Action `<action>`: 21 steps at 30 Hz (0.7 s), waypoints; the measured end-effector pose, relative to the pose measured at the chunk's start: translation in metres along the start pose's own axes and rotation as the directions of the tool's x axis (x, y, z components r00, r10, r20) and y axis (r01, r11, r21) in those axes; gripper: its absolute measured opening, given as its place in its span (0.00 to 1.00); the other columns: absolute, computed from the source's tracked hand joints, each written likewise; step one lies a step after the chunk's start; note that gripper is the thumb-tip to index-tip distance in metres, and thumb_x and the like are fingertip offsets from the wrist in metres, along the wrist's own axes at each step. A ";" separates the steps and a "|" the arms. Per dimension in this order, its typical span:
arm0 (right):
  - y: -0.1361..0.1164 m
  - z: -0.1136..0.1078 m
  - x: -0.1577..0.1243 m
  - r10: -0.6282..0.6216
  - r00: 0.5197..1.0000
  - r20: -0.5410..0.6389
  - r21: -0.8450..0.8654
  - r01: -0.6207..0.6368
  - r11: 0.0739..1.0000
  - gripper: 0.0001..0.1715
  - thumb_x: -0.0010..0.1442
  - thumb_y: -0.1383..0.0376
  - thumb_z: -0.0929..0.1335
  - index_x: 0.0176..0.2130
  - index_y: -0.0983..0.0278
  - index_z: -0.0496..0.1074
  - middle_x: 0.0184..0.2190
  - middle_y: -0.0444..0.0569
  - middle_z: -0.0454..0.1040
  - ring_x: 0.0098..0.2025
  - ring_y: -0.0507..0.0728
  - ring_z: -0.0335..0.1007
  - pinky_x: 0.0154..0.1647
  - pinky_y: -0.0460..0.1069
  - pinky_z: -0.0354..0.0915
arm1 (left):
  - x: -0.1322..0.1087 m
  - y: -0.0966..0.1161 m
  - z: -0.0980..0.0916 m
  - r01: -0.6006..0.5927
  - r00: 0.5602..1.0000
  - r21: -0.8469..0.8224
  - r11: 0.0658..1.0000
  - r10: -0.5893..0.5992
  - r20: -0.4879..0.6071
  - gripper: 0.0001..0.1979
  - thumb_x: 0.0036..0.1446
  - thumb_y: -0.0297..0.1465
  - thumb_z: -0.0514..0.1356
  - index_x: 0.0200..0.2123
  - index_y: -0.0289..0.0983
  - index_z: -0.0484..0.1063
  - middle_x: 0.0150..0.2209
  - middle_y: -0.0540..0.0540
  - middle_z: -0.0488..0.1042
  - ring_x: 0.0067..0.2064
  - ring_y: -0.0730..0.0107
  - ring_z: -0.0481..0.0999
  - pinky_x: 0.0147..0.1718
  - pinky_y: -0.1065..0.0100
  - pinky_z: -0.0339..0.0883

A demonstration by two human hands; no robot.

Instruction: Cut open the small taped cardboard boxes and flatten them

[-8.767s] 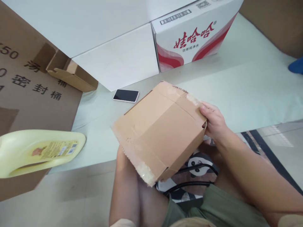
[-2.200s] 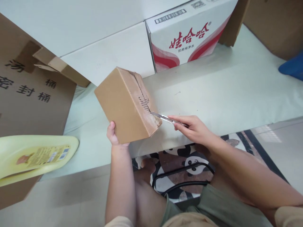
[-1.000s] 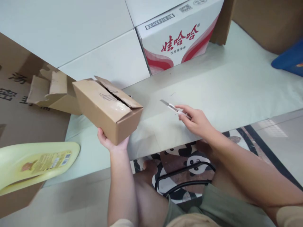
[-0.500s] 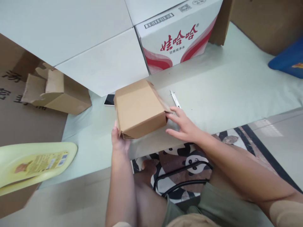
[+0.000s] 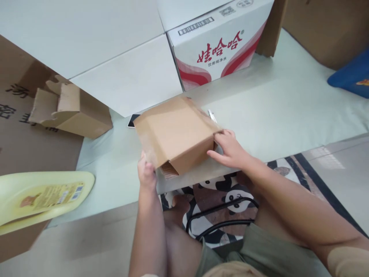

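A small brown cardboard box (image 5: 178,132) lies on the cloth-covered table in front of me. Its left flap is lifted outward, and a gap shows at the front left corner. My left hand (image 5: 147,173) is closed on the lower end of that left flap. At the front right corner, my right hand (image 5: 230,150) has its fingers curled over the edge of the right flap, thumb held against the front side. Behind the right flap lies a utility knife (image 5: 211,115), partly hidden. A phone (image 5: 132,120) peeks out at the box's far left corner.
White cartons, one with red print (image 5: 219,57), stand behind the box. An opened cardboard box (image 5: 72,111) is on the left, above a pale yellow bottle (image 5: 49,196). A blue container (image 5: 350,77) sits at far right. The table's front edge runs below my hands.
The left flap has swung up and outward with my left hand, opening the corner. My right hand has moved slightly right and its fingers have closed over the right flap.
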State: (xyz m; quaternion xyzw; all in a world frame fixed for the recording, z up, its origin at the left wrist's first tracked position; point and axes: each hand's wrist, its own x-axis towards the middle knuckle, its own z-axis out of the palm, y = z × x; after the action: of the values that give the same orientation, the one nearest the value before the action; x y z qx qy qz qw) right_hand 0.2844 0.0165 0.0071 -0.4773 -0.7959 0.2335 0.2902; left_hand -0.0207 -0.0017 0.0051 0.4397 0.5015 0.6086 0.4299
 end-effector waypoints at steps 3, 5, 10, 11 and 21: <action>-0.003 0.003 -0.001 0.010 0.998 0.069 -0.010 -0.009 1.000 0.19 0.61 0.49 0.64 0.35 0.62 0.72 0.31 0.55 0.75 0.43 0.69 0.71 0.60 0.72 0.56 | -0.011 0.005 0.008 -0.081 0.995 0.089 0.993 0.075 0.066 0.32 0.27 0.49 0.78 0.37 0.41 0.80 0.41 0.44 0.80 0.58 0.43 0.74 0.61 0.51 0.67; -0.005 0.002 -0.003 -0.057 0.997 0.056 0.063 0.053 0.997 0.19 0.60 0.51 0.65 0.41 0.63 0.73 0.40 0.60 0.78 0.50 0.72 0.71 0.61 0.72 0.57 | -0.018 0.013 0.017 -0.021 0.993 0.178 0.984 -0.001 0.120 0.33 0.28 0.34 0.80 0.43 0.42 0.78 0.47 0.43 0.80 0.63 0.44 0.70 0.64 0.52 0.65; -0.007 -0.005 -0.005 -0.085 0.992 0.088 0.318 0.053 0.947 0.28 0.63 0.52 0.64 0.56 0.65 0.68 0.54 0.63 0.75 0.54 0.70 0.72 0.51 0.64 0.70 | -0.021 0.026 0.031 0.046 0.986 0.213 0.976 -0.079 0.150 0.40 0.32 0.32 0.79 0.53 0.43 0.73 0.53 0.41 0.78 0.66 0.44 0.68 0.64 0.52 0.66; -0.006 -0.006 -0.004 -0.084 0.992 0.095 0.337 0.047 0.940 0.27 0.63 0.53 0.64 0.56 0.64 0.68 0.54 0.62 0.75 0.52 0.69 0.72 0.50 0.63 0.71 | -0.020 0.026 0.030 0.041 0.989 0.216 0.976 -0.070 0.129 0.40 0.33 0.32 0.79 0.53 0.43 0.73 0.52 0.42 0.78 0.65 0.45 0.69 0.63 0.52 0.67; 0.001 -0.010 -0.003 0.343 0.890 -0.300 0.385 -0.216 0.897 0.27 0.59 0.44 0.67 0.46 0.62 0.69 0.40 0.56 0.76 0.45 0.67 0.74 0.46 0.61 0.70 | -0.011 0.025 0.010 0.065 0.955 0.024 0.998 -0.069 0.289 0.22 0.48 0.49 0.67 0.32 0.34 0.82 0.20 0.44 0.77 0.19 0.65 0.72 0.20 0.65 0.66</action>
State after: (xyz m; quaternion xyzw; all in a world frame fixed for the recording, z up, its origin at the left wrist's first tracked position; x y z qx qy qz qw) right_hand 0.2929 0.0150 0.0128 -0.5653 -0.5980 0.3159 0.4722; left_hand -0.0101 -0.0130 0.0295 0.5097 0.4521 0.5191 0.5161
